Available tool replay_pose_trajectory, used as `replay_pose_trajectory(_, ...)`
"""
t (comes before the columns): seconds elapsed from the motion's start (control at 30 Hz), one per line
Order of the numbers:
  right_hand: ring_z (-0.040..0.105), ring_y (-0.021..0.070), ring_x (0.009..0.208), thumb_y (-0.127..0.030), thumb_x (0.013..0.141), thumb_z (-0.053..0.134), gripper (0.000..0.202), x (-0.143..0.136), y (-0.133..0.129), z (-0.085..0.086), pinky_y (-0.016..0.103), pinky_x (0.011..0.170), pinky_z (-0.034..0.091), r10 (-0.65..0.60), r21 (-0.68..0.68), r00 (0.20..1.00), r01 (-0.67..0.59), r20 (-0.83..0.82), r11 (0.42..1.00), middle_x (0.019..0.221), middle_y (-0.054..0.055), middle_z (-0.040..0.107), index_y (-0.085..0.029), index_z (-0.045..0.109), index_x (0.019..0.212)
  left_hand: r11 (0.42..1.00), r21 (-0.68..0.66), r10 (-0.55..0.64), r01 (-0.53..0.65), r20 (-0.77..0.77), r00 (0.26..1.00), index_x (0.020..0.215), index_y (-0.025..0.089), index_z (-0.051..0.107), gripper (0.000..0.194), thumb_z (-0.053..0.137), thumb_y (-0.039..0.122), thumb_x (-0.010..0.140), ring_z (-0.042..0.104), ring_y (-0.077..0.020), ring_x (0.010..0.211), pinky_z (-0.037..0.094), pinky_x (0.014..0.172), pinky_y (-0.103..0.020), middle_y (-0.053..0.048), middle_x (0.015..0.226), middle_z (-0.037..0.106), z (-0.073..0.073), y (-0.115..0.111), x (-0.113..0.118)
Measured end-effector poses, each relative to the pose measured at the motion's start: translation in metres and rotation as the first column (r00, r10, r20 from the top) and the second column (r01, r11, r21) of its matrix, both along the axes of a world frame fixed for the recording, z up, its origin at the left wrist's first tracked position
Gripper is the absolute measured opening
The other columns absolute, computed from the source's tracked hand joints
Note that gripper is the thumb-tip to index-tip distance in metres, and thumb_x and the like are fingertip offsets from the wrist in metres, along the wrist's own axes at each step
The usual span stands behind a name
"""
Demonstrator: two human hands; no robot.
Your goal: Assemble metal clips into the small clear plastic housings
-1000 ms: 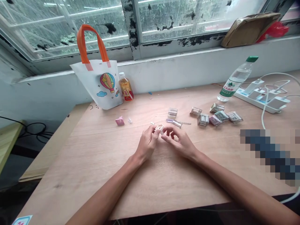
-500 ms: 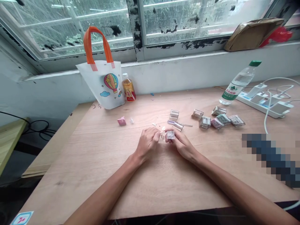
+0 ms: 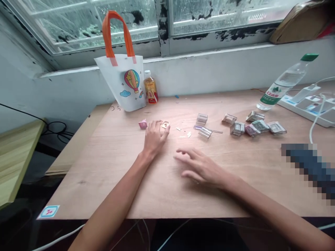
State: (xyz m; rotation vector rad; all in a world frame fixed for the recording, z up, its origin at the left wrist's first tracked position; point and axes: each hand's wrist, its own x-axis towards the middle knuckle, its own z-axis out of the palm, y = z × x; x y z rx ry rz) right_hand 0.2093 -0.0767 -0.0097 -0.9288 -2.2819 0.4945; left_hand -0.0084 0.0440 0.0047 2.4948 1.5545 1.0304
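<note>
My left hand (image 3: 155, 136) is on the tabletop, its thumb and forefinger closed on a small pale plastic piece (image 3: 165, 124) with dark spots. Just left of its fingers lies a small pink plastic part (image 3: 142, 124). My right hand (image 3: 197, 164) hovers low over the wood, slightly blurred, fingers spread and holding nothing. Between and beyond the hands are thin flat slips (image 3: 189, 134) and a small blade-like piece (image 3: 178, 129). Farther right, a thin screwdriver (image 3: 213, 131) lies against a clear plastic box-shaped piece (image 3: 205, 132), with another similar piece (image 3: 202, 118) behind.
Several clear and tinted box-shaped pieces (image 3: 237, 128) cluster to the right. Behind them stand a water bottle (image 3: 285, 83) and a power strip (image 3: 305, 108). A white bag (image 3: 111, 78) and a drink bottle (image 3: 151, 89) stand by the wall. A pixelated dark object (image 3: 311, 170) lies at right.
My left hand has moved left, toward the pink part. My right hand has let go of the small clear piece and opened. Pale slips now lie uncovered on the table.
</note>
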Motion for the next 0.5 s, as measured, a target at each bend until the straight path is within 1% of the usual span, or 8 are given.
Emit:
replay_pose_trajectory(0.03,0.059,0.0322,0.119,-0.051,0.097,0.058,0.048,0.002,-0.009,0.001,0.053,0.101,0.052,0.037,0.017,0.996,-0.038,0.086,0.999,0.141,0.014,0.056,-0.028,0.057,0.139,0.999,0.041,0.011,-0.01,-0.005,1.0,0.116,0.017,0.062,0.03,0.05,0.04,0.101,0.055,-0.0283,0.118,0.038,0.107,-0.041,-0.012,0.126,0.063,0.003,0.003,-0.01)
replay_pose_trajectory(0.1,0.062,0.0305,0.107,-0.056,0.094,0.062,0.051,0.007,-0.024,-0.002,0.05,0.091,0.056,0.026,0.027,0.981,-0.032,0.19,0.999,0.129,0.015,0.061,-0.026,0.06,0.134,0.995,0.094,0.026,-0.024,-0.022,0.999,0.119,0.016,0.062,0.032,0.05,0.04,0.1,0.054,-0.0287,0.12,0.039,0.106,-0.041,-0.013,0.13,0.061,0.007,0.009,-0.03)
replay_pose_trajectory(0.13,0.063,0.0284,0.099,-0.058,0.092,0.063,0.05,0.01,-0.03,-0.005,0.046,0.083,0.057,-0.003,0.026,0.976,-0.002,0.216,1.0,0.119,0.014,0.064,-0.024,0.063,0.129,0.995,0.098,0.038,-0.034,-0.034,0.999,0.12,0.017,0.062,0.032,0.05,0.04,0.101,0.054,-0.0289,0.119,0.04,0.104,-0.041,-0.013,0.131,0.061,0.007,0.01,-0.038)
replay_pose_trajectory(0.2,0.063,0.024,0.084,-0.059,0.093,0.062,0.043,0.015,-0.037,-0.011,0.037,0.068,0.055,-0.074,0.03,0.968,0.069,0.241,0.997,0.1,0.01,0.065,-0.023,0.067,0.115,0.995,0.087,0.057,-0.049,-0.086,0.995,0.122,0.017,0.062,0.034,0.049,0.04,0.101,0.053,-0.0307,0.12,0.041,0.103,-0.044,-0.014,0.133,0.06,0.005,0.012,-0.05)
replay_pose_trajectory(0.27,0.063,0.0204,0.076,-0.054,0.098,0.057,0.033,0.012,-0.034,-0.015,0.032,0.062,0.051,-0.121,0.048,0.964,0.113,0.237,0.992,0.091,0.007,0.064,-0.022,0.067,0.103,0.997,0.077,0.043,-0.029,-0.181,0.983,0.126,0.017,0.06,0.036,0.052,0.038,0.098,0.049,-0.0338,0.126,0.038,0.107,-0.048,-0.016,0.14,0.055,-0.001,0.013,-0.054)
replay_pose_trajectory(0.33,0.063,0.0184,0.074,-0.045,0.104,0.049,0.029,-0.001,-0.02,-0.017,0.031,0.062,0.051,-0.117,0.069,0.972,0.105,0.206,0.992,0.091,0.006,0.065,-0.022,0.065,0.099,0.996,0.081,0.047,-0.028,-0.238,0.97,0.13,0.017,0.058,0.038,0.054,0.035,0.097,0.046,-0.0357,0.132,0.035,0.11,-0.051,-0.017,0.147,0.05,-0.007,0.013,-0.054)
replay_pose_trajectory(0.43,0.065,0.0203,0.081,-0.036,0.106,0.046,0.024,-0.037,0.019,-0.014,0.033,0.069,0.055,-0.094,0.124,0.987,0.078,0.127,0.989,0.094,0.008,0.065,-0.022,0.065,0.102,0.989,0.101,0.123,-0.104,-0.209,0.97,0.133,0.017,0.056,0.04,0.053,0.032,0.096,0.042,-0.037,0.135,0.037,0.109,-0.051,-0.018,0.15,0.047,-0.011,0.016,-0.052)
replay_pose_trajectory(0.5,0.066,0.0244,0.097,-0.028,0.104,0.048,0.022,-0.063,0.05,-0.011,0.039,0.081,0.057,-0.165,0.18,0.985,0.152,0.057,0.972,0.114,0.013,0.065,-0.021,0.062,0.119,0.983,0.116,0.162,-0.144,-0.171,0.972,0.137,0.016,0.052,0.044,0.053,0.032,0.096,0.041,-0.0375,0.137,0.037,0.109,-0.051,-0.019,0.151,0.046,-0.011,0.016,-0.052)
